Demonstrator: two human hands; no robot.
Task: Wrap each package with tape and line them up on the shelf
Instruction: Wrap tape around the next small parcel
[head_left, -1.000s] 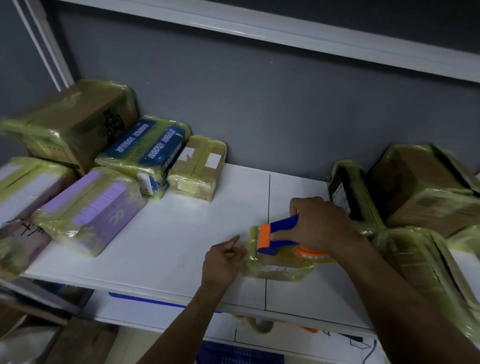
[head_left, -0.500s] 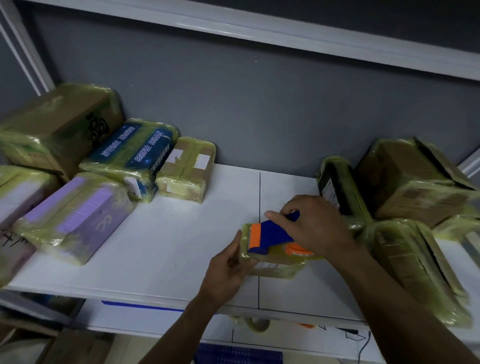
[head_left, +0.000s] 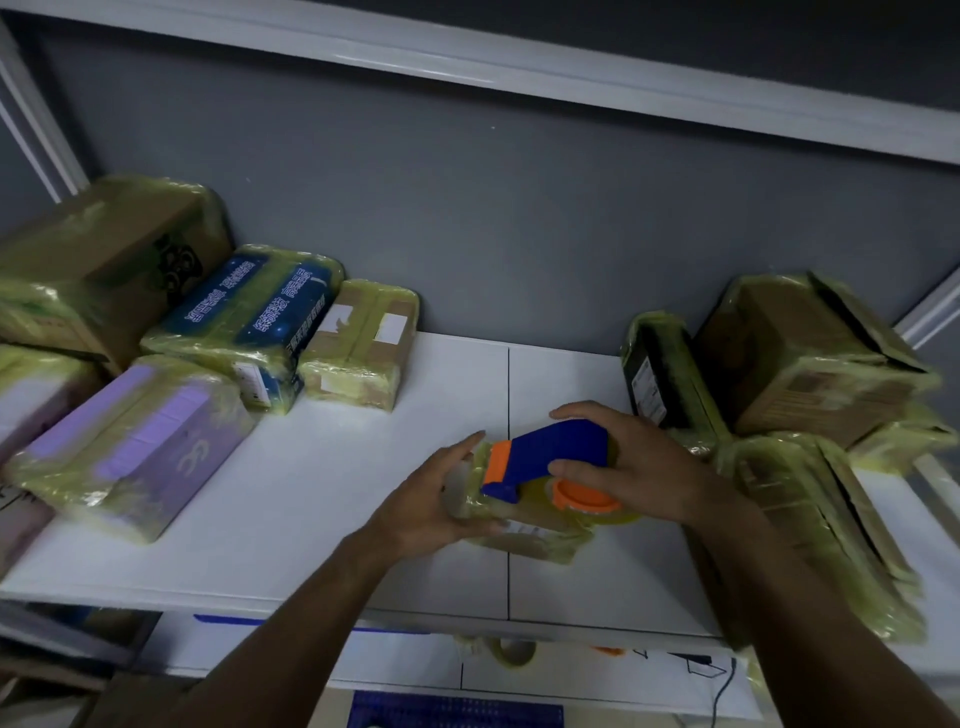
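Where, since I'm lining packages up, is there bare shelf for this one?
The shelf is bare between the small brown package and the black package, and between the purple package and the left hand. Both ends are crowded with packages.

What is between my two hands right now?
The head view shows the blue-and-orange tape dispenser on top of the small tape-wrapped package, both between the left hand and the right hand.

White Chinese characters run across the blue package (head_left: 249, 317), too blurred to read; just in front of it, the purple package (head_left: 140, 441) shows a white looped mark.
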